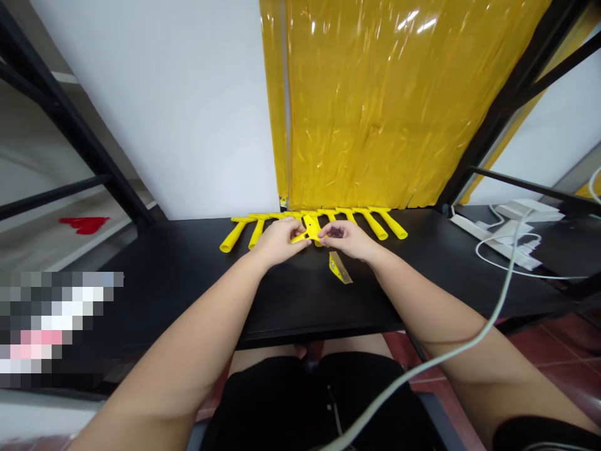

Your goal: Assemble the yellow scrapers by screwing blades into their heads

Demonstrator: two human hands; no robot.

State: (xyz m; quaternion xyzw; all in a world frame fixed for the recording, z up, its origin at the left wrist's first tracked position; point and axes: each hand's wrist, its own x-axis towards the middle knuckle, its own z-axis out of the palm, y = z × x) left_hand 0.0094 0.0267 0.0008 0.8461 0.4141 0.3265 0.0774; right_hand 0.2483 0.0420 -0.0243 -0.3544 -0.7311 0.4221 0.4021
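Between my hands is a yellow plastic piece (311, 227) with small holes in its flat part, held just above the black table. My left hand (280, 241) pinches its left side between thumb and fingers. My right hand (350, 240) is closed at its right edge, thumb and fingertips together. A small dark patch shows among the right fingers; I cannot make out what it is. Below my right hand lies a small yellow part with a flat, brownish blade-like strip (340, 268). Behind my hands stretches a row of yellow tube-handled pieces, including one at the left (231, 238) and one at the right (394, 225).
A yellow strip curtain (375, 113) and a white panel (178, 106) stand behind the black table (291, 307). White power strips (509, 241) lie at the right. A pale cable (451, 354) crosses over my right forearm. Red pieces (85, 224) sit on the left shelf.
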